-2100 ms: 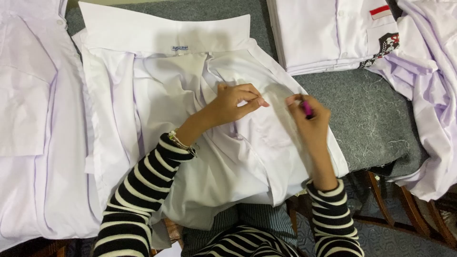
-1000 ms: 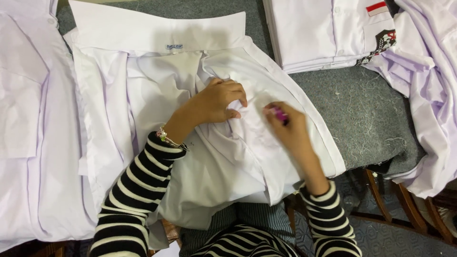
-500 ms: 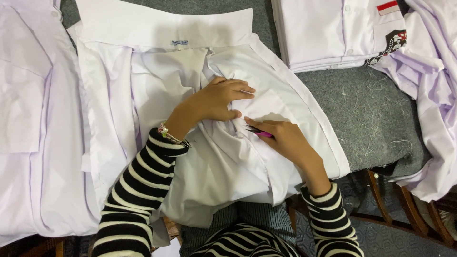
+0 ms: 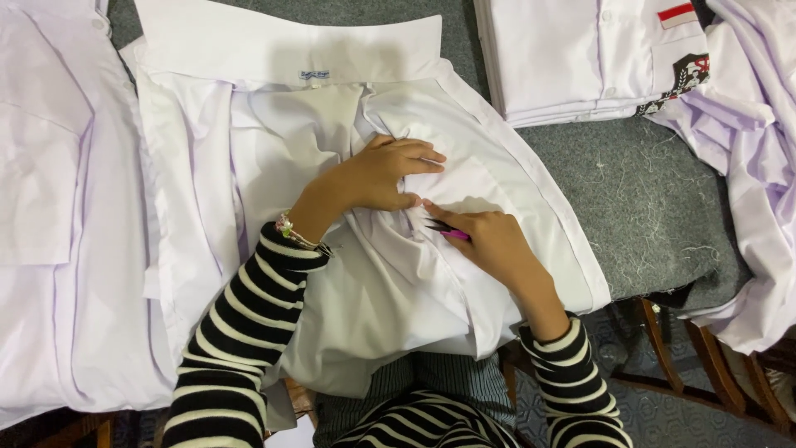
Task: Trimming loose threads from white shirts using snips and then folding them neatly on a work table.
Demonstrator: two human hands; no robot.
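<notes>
Left hand pressed down on bunched white fabric of the open shirt, fingers curled and pinching a fold, just below the shirt's collar. Bead bracelet worn at that wrist, above a black-and-white striped sleeve. Right hand laid on the same shirt, touching the left hand's fingertips, closed around small pink-handled snips with dark tips aimed toward the left hand. Blades too small to tell whether open or closed. Shirt spread flat on a grey felt-covered table, inside facing up, small label at the collar, lower edge hanging off the table's near edge over the lap. Left of the shirt, touching it: another white shirt laid flat. Right of the shirt's collar: folded stack of white shirts with a red-and-white patch and a dark emblem. Further right of the shirt: loose pile of pale garments draped over the table's edge. Thread scraps scattered on the grey felt between shirt and pile. Wooden chair frame below the table's edge, right of the shirt
</notes>
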